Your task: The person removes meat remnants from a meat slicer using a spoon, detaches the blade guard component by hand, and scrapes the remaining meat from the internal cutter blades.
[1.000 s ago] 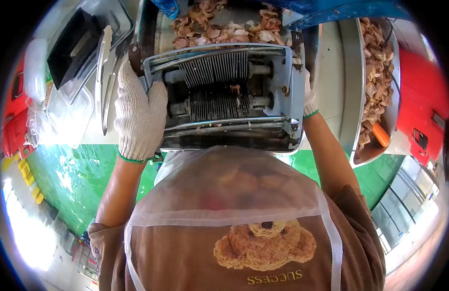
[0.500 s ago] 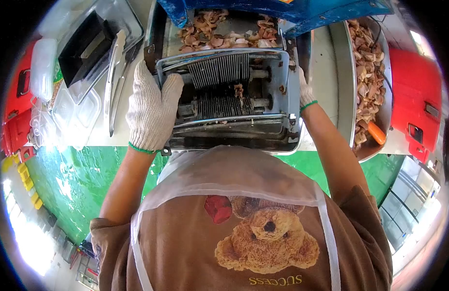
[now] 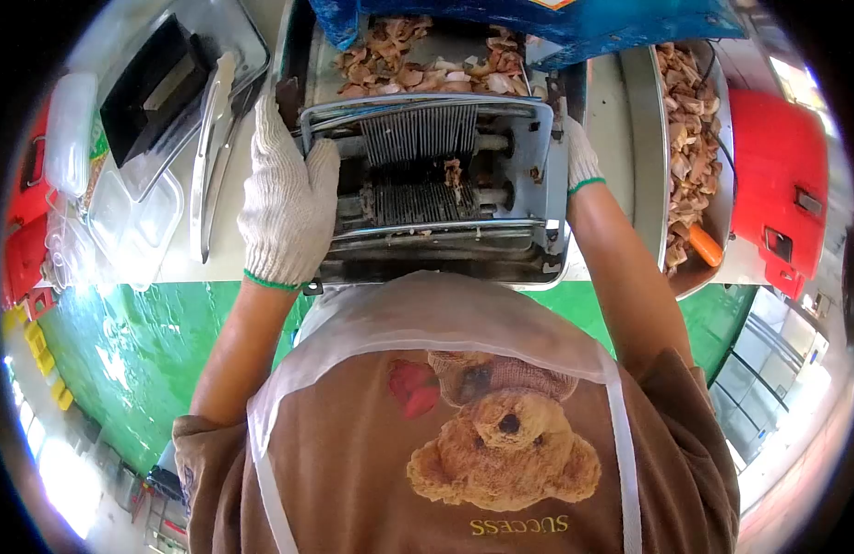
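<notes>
Head view, and the blade frame (image 3: 534, 175) sits at the middle of the worktop's near side, just beyond the person's apron (image 3: 427, 319). Two rows of thin dark blades (image 3: 420, 136) run across it, one far and one near, with a scrap of meat (image 3: 453, 173) caught among them toward the right.

The gloved left hand (image 3: 287, 208) lies along the frame's left side, fingers straight, thumb spread apart from them; it isn't clenched. The gloved right hand (image 3: 582, 159) is at the frame's right side, its fingers largely hidden there, so I can't tell whether it's grasping.

Just beyond the frame, cut meat (image 3: 433, 76) lies in a tray, beneath the blue machine body (image 3: 529, 32). Off to the right, a long metal bin (image 3: 656, 152) holds more pieces, with something orange (image 3: 705, 246) at its near end. Over on the left are metal tongs (image 3: 210, 157), a black tray (image 3: 136, 115) and clear plastic containers (image 3: 136, 217).
</notes>
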The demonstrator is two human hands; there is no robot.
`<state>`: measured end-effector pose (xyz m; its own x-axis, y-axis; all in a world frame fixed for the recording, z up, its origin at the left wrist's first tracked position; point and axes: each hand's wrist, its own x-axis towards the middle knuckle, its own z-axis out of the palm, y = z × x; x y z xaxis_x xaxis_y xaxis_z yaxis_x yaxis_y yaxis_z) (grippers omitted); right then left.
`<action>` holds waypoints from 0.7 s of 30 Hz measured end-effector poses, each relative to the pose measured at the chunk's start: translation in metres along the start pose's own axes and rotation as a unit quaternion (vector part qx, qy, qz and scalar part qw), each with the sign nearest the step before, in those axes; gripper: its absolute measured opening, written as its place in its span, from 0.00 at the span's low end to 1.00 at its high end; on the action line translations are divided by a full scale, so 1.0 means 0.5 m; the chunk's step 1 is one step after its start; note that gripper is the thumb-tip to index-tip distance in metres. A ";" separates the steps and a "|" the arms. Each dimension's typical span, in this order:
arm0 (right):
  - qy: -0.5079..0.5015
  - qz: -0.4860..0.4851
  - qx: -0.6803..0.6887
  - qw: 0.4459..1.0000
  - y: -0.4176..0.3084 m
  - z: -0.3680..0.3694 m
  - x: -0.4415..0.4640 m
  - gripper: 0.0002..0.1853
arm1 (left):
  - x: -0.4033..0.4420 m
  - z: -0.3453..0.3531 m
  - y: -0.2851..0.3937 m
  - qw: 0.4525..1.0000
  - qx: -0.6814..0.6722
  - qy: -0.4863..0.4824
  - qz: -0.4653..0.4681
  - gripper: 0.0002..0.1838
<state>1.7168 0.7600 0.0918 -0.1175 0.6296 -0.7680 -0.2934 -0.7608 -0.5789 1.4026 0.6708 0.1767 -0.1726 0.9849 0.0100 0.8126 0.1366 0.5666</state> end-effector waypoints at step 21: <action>-0.018 -0.031 -0.152 0.988 0.119 -0.101 -0.006 0.20 | 0.019 0.014 0.031 0.971 -0.182 0.052 -0.146 0.32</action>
<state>1.7477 0.7052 0.0458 -0.1440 0.6773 -0.7215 -0.0028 -0.7293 -0.6842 1.4174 0.6833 0.1801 -0.4357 0.8917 -0.1225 0.4738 0.3429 0.8111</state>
